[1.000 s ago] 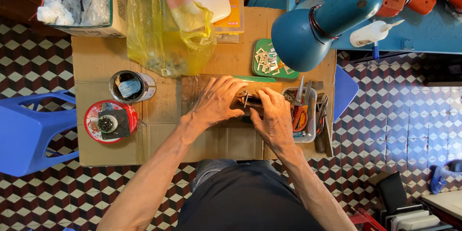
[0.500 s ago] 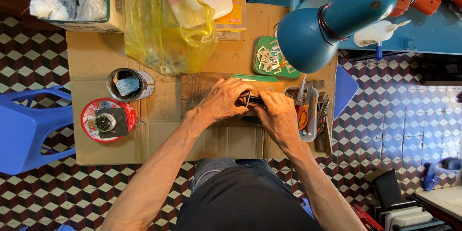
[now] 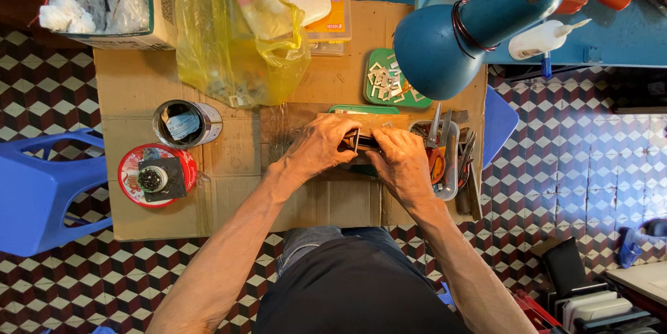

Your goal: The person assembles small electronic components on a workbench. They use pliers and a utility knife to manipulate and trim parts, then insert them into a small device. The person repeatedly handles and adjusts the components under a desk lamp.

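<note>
A cardboard sheet (image 3: 139, 91) serves as the work surface, laid over a floor of red, black and white patterned tiles (image 3: 570, 153). A blue plastic stool (image 3: 42, 188) stands at the left edge of the cardboard. A blue desk lamp (image 3: 479, 21) hangs over the upper right, its shade partly covering a green tray (image 3: 379, 91) of small pale metal pieces. A yellow plastic bag (image 3: 229, 49) lies at the top centre, just beside a cardboard box (image 3: 156, 28) holding clear bagged items. A metal tin (image 3: 186, 124) stands left of centre; below it sits a red round lid (image 3: 132, 184) with a dark square part on it. A grey tray (image 3: 448, 181) at the right holds pliers and other hand tools.

At the centre of the cardboard, the left hand (image 3: 319, 145) and right hand (image 3: 401, 161) meet over a small dark object (image 3: 365, 141). The left hand is curled around the object's left end, fingers closed on it. The right hand's fingers close on its right end, thumb and fingertips pressed against it. The object lies between both hands, just left of the tool tray and below the green tray. Its exact kind cannot be told, as the hands cover most of it.
</note>
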